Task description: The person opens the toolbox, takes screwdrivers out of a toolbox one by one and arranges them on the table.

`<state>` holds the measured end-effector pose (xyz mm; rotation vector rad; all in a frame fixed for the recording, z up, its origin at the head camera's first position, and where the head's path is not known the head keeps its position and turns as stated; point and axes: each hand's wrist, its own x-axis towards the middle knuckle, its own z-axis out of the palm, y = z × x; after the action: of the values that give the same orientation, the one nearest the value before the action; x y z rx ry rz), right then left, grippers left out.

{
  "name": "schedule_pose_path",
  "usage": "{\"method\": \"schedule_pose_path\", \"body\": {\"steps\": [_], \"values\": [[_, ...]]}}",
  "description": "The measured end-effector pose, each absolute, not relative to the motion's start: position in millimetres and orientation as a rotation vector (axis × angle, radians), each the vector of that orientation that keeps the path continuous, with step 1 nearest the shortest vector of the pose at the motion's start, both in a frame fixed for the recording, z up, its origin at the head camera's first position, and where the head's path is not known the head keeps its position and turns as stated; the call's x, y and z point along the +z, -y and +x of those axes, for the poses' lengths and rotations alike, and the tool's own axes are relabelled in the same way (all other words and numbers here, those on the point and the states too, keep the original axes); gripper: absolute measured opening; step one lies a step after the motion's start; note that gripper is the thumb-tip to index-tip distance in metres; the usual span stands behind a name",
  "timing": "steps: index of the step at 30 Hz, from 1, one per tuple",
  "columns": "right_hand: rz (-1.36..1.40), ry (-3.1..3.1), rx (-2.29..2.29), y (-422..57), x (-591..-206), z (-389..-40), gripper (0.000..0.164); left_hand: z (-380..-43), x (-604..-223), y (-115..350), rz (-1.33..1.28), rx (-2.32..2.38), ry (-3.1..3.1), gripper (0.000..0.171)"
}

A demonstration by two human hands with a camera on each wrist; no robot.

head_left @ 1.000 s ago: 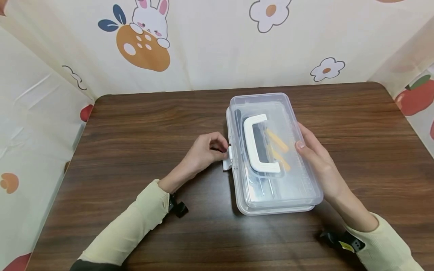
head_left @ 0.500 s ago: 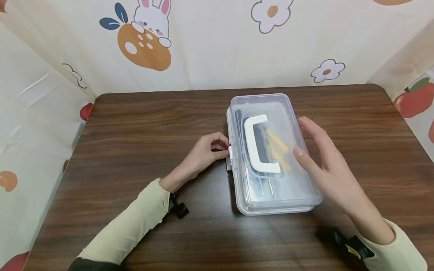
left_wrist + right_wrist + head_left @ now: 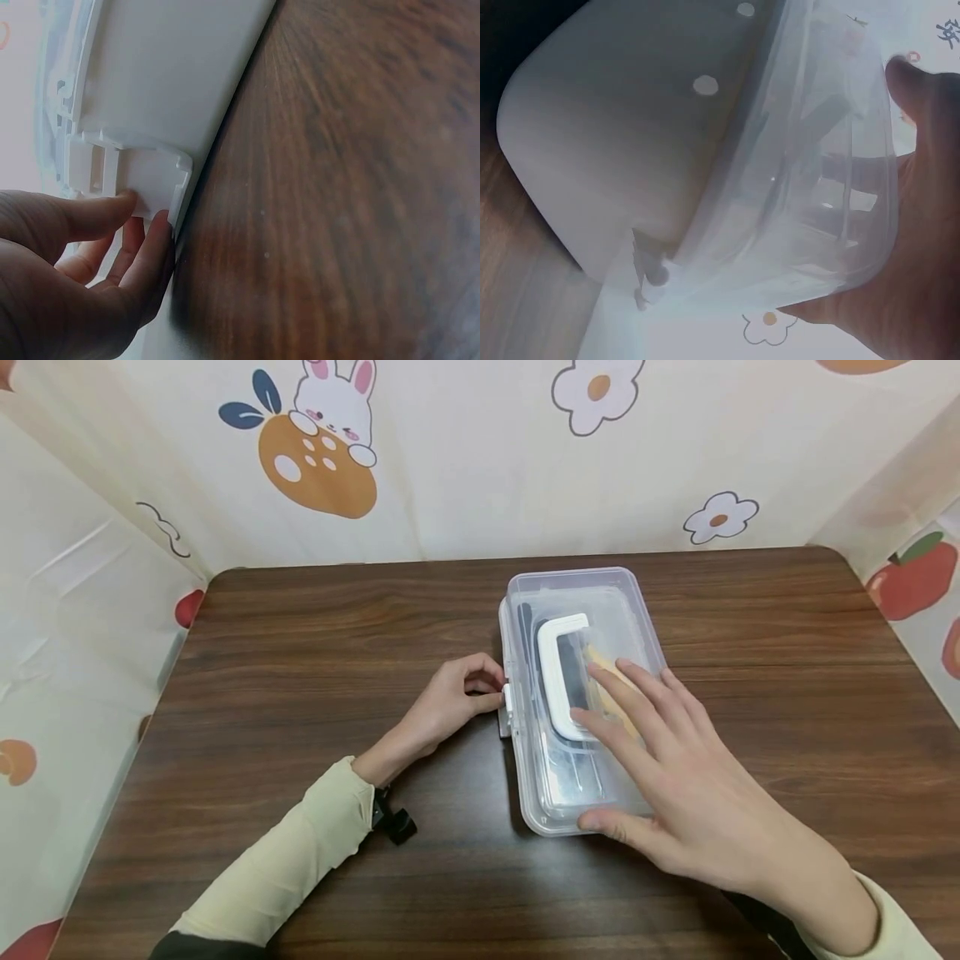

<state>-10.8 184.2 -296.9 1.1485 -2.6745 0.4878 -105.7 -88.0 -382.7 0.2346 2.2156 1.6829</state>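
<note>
A plastic storage box (image 3: 618,597) with a see-through lid and a white carry handle (image 3: 552,668) lies on the wooden table, its lid down. Through the lid I make out yellow strips (image 3: 598,658) and thin dark and metallic items, partly hidden by my hand. At the box's left side my left hand (image 3: 453,697) pinches the white latch (image 3: 148,176), thumb on its face and fingers at its outer edge; the latch hangs against the wall. My right hand (image 3: 690,793) lies over the lid's right part, fingers spread, fingertips near the handle.
The brown wooden table (image 3: 337,627) spreads around the box. Behind it hangs a pale curtain (image 3: 465,468) printed with a rabbit, fruit and flowers. A camera (image 3: 395,821) is strapped on the left wrist.
My right hand has left the box's right side, lifted, and moved left over the lid. The left hand has pushed the latch in closer to the box wall.
</note>
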Motion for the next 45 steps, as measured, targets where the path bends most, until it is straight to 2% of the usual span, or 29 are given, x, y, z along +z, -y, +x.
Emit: {"method": "schedule_pose_path", "body": {"steps": [5, 10, 13, 17, 24, 35, 45], "values": [[1.171, 2.659, 0.381, -185, -300, -9, 0.094, -106, -384, 87, 0.255, 1.681, -2.224, 0.014], [1.174, 2.631, 0.366, -185, -303, -12, 0.092, -105, -381, 87, 0.237, 1.657, -2.230, 0.015], [1.181, 2.616, 0.396, -185, -304, -15, 0.091, -103, -379, 86, 0.207, 1.655, -2.227, 0.021], [1.188, 2.587, 0.462, -185, -305, -18, 0.090, -102, -375, 84, 0.127, 1.766, -2.147, 0.028], [1.174, 2.599, 0.590, -190, -304, -18, 0.090, -100, -366, 81, 0.050, 1.927, -2.036, 0.031], [1.123, 2.457, 1.008, -211, -304, -21, 0.091, -97, -369, 77, 0.095, 1.800, -2.161, 0.047], [1.055, 2.370, 1.421, -232, -308, -18, 0.094, -95, -366, 75, 0.082, 1.775, -2.184, 0.048]]}}
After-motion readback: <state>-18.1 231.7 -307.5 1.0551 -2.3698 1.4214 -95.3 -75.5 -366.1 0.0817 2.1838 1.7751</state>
